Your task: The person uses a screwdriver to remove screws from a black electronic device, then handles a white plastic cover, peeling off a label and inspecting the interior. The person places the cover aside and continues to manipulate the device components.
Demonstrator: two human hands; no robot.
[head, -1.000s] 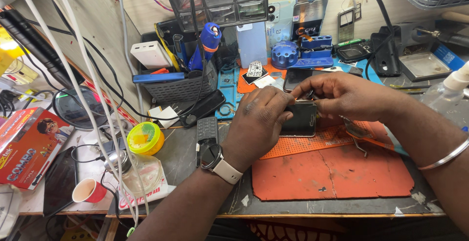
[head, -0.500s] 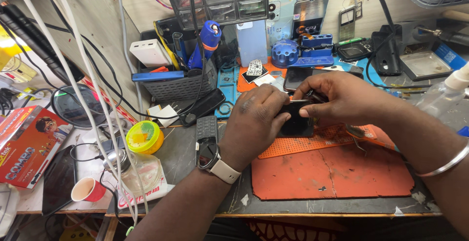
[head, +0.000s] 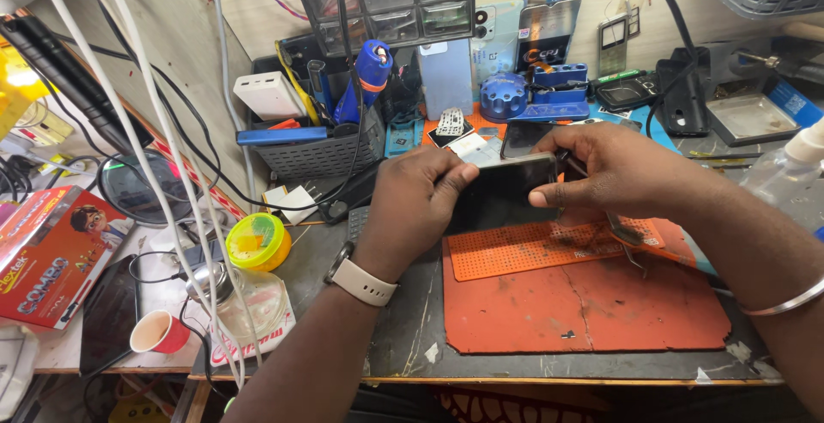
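1. While I watch from the head camera, I see one dark phone (head: 506, 191) held up between both hands, just above the perforated orange pad (head: 549, 247) and the larger red work mat (head: 592, 303).
2. My left hand (head: 412, 204) grasps the phone's left end, knuckles toward the camera, thumb lying along the top edge; a pale watch (head: 360, 279) sits on that wrist.
3. My right hand (head: 618, 170) grasps the right end, fingers curled over the top and thumb pressing the near face; a thin metal bangle (head: 785, 301) circles that forearm.
4. Both ends of the phone are hidden behind the fingers, so I cannot tell whether its back or its screen faces me.
5. A pair of metal tweezers (head: 625, 241) lies on the mat under the right hand, partly covered by it.
6. I count two hands, one phone, two orange-red mats.
7. Further left stand one yellow-green round tub (head: 256, 241), one clear glass jar (head: 249, 299) and one small red paper cup (head: 160, 332).
8. Behind, one grey mesh basket (head: 318, 153) holds a blue tool (head: 365, 80) and other tools too tangled to count.
9. White cables (head: 129, 131) cross the left side, and the red box (head: 51, 256) is cut off by the frame edge.
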